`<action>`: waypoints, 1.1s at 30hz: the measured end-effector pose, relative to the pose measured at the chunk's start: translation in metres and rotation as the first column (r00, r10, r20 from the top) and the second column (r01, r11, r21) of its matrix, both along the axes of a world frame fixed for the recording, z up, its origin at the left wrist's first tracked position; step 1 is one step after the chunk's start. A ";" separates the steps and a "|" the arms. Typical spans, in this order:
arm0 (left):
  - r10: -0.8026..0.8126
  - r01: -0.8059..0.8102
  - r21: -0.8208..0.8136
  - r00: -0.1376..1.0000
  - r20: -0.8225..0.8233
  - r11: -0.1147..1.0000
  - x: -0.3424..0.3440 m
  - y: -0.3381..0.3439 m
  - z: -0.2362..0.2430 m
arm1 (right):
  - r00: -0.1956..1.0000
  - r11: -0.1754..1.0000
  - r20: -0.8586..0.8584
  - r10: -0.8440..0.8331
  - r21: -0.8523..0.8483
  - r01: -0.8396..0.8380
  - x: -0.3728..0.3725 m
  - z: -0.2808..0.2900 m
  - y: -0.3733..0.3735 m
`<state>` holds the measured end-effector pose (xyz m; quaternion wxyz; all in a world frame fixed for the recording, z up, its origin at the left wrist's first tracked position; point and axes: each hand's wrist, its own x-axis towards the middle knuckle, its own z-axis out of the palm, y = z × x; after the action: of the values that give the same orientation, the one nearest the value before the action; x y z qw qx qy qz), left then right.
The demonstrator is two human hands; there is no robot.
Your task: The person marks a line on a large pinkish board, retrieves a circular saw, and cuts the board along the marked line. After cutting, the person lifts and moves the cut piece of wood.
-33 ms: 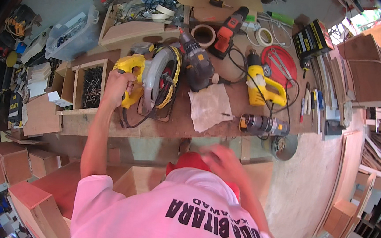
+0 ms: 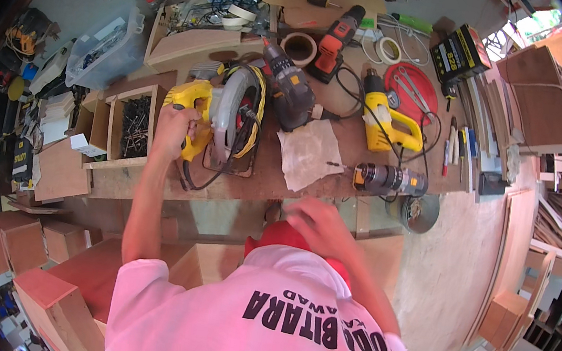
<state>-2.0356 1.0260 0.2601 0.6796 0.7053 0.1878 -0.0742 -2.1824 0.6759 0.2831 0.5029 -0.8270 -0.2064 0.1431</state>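
My left hand [image 2: 176,125] is wrapped round the yellow handle of a circular saw [image 2: 229,110], which rests on the workbench [image 2: 266,186] with its cord looped over it. My right hand [image 2: 320,223] is raised beside the red cap [image 2: 281,236], its fingers apart and slightly bent, with nothing visible in them. Beyond it on the bench lies a sheet of worn pale paper [image 2: 307,156]. To the right of the saw sits a grey drill [image 2: 289,90]. Another drill [image 2: 391,180] lies on its side near the front edge, its bit pointing left toward the paper.
Farther back are an orange-and-black drill [image 2: 336,43], tape rolls [image 2: 300,50] and a screwdriver [image 2: 323,1]. On the right stand a yellow heat gun [image 2: 385,121] with trailing cord and a red disc [image 2: 417,87]. A wooden tray of screws [image 2: 135,128] sits left. A round bowl [image 2: 421,214] hangs beyond the edge.
My right hand has shifted slightly up and left and looks less blurred. My left hand stays on the saw handle.
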 end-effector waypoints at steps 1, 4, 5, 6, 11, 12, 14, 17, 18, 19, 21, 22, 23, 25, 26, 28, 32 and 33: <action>0.027 -0.027 0.019 0.999 0.025 0.999 -0.010 -0.008 0.003 | 0.996 0.998 0.071 -0.054 0.025 0.052 0.015 0.003 0.019; 0.116 -0.119 0.034 0.989 0.087 0.992 -0.050 -0.019 0.026 | 0.943 0.959 0.212 -0.258 0.173 0.224 0.047 0.007 0.064; 0.139 -0.145 0.051 0.985 0.102 0.988 -0.063 -0.023 0.034 | 0.928 0.946 0.217 -0.303 0.185 0.266 0.050 0.007 0.072; 0.163 -0.172 0.068 0.980 0.118 0.983 -0.076 -0.028 0.041 | 0.912 0.932 0.221 -0.346 0.197 0.305 0.053 0.007 0.078; 0.190 -0.220 0.196 0.969 0.159 0.956 -0.156 -0.061 0.100 | 0.953 0.950 0.098 -0.287 0.156 0.270 0.011 0.026 0.070; 0.190 -0.224 0.192 0.965 0.180 0.956 -0.165 -0.061 0.108 | 0.951 0.955 0.139 -0.275 0.157 0.253 0.000 0.036 0.064; 0.198 -0.233 0.161 0.959 0.204 0.959 -0.181 -0.073 0.124 | 0.944 0.934 0.098 -0.315 0.211 0.289 -0.029 0.039 0.040; 0.234 -0.256 0.075 0.947 0.221 0.964 -0.201 -0.100 0.146 | 0.861 0.795 -0.342 -0.377 0.358 0.490 -0.082 0.036 -0.007; 0.247 -0.269 0.056 0.935 0.254 0.961 -0.207 -0.110 0.157 | 0.848 0.774 -0.442 -0.293 0.411 0.482 -0.090 0.032 -0.025; 0.258 -0.280 0.036 0.923 0.287 0.959 -0.215 -0.120 0.168 | 0.825 0.747 -0.529 -0.198 0.463 0.476 -0.100 0.022 -0.043; 0.259 -0.275 0.001 0.906 0.335 0.961 -0.236 -0.150 0.186 | 0.750 0.712 -0.660 -0.037 0.510 0.483 -0.125 -0.004 -0.077; 0.254 -0.263 -0.025 0.897 0.363 0.964 -0.246 -0.165 0.195 | 0.707 0.694 -0.705 0.054 0.535 0.481 -0.136 -0.019 -0.088; 0.255 -0.259 -0.043 0.885 0.389 0.965 -0.259 -0.180 0.205 | 0.654 0.676 -0.739 0.159 0.565 0.474 -0.147 -0.035 -0.094; 0.227 -0.189 -0.130 0.880 0.418 0.973 -0.281 -0.216 0.225 | 0.538 0.616 -0.754 0.376 0.637 0.462 -0.167 -0.050 -0.110; 0.225 -0.175 -0.152 0.868 0.443 0.973 -0.294 -0.226 0.231 | 0.467 0.577 -0.727 0.503 0.685 0.445 -0.176 -0.051 -0.109; 0.215 -0.122 -0.217 0.849 0.482 0.969 -0.315 -0.252 0.244 | 0.386 0.549 -0.648 0.656 0.761 0.345 -0.196 -0.040 -0.114; 0.339 -0.143 -0.470 0.868 0.363 0.871 -0.335 -0.335 0.279 | 0.467 0.542 -0.627 0.623 0.777 0.319 -0.207 -0.038 -0.142; 0.278 -0.093 -0.420 0.871 0.406 0.903 -0.343 -0.341 0.289 | 0.508 0.522 -0.637 0.579 0.769 0.370 -0.198 -0.027 -0.154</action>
<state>-2.3785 0.6851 0.5487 0.8340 0.5326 0.0726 0.1248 -2.3808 0.5221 0.2565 0.8536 -0.2682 -0.0314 0.4455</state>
